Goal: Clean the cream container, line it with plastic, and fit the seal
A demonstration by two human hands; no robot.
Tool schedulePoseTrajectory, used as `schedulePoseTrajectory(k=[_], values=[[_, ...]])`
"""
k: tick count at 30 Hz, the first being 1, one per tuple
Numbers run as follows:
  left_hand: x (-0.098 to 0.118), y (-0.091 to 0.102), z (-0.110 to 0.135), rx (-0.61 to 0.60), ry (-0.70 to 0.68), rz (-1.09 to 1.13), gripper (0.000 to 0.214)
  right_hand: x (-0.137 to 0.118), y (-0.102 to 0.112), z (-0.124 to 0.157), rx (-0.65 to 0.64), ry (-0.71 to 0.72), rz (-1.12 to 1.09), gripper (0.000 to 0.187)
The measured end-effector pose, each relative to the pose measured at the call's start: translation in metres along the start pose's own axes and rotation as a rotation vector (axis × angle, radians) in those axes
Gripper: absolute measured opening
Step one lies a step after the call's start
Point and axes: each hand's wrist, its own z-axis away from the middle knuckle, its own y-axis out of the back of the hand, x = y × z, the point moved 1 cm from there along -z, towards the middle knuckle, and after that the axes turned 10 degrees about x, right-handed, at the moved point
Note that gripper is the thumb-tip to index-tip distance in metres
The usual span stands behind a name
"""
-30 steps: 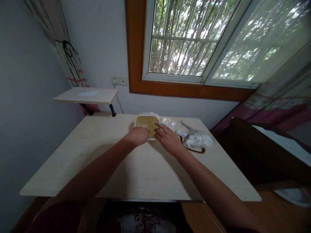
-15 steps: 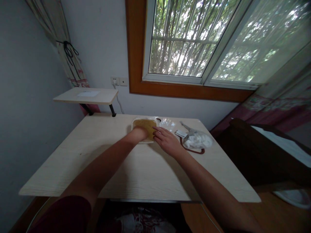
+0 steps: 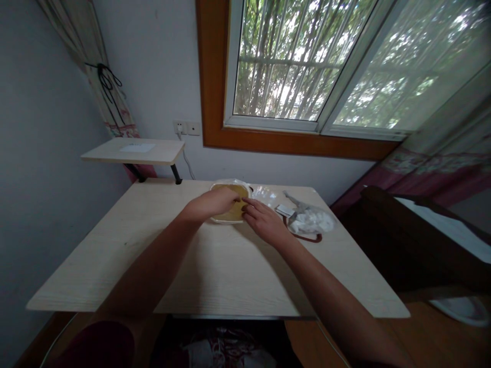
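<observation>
A rounded container (image 3: 227, 222) with a pale rim and a yellowish inside stands at the back middle of the table, clear plastic showing along its far edge. My left hand (image 3: 218, 200) is over it from the left, fingers bent down and drawn together near its right side; anything in them is too small to make out. My right hand (image 3: 264, 219) lies at the right rim with its fingers stretched out, the tips close to the left fingertips. Its thumb is mostly hidden.
Right of the container are crumpled clear plastic (image 3: 264, 194), a small white box (image 3: 285, 210), a clear bag with white contents (image 3: 311, 221) and a brown curved strip (image 3: 315, 239). A raised shelf (image 3: 164, 151) stands back left. The table (image 3: 230, 276) meets the window wall.
My left hand has risen from inside the container and shifted left, so its fingers now show near the right fingertips. My right hand stays nearly where it was.
</observation>
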Motion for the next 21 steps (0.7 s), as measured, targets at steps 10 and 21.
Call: schedulePoseTrajectory(k=[10, 21], values=[[0.008, 0.018, 0.006, 0.057, -0.480, -0.215, 0.037, -0.001, -0.001, 0.003, 0.030, 0.014, -0.019, 0.018], [-0.020, 0.016, -0.007, -0.010, -0.060, 0.049, 0.037, -0.004, -0.002, 0.011, 0.018, 0.062, -0.002, 0.023]])
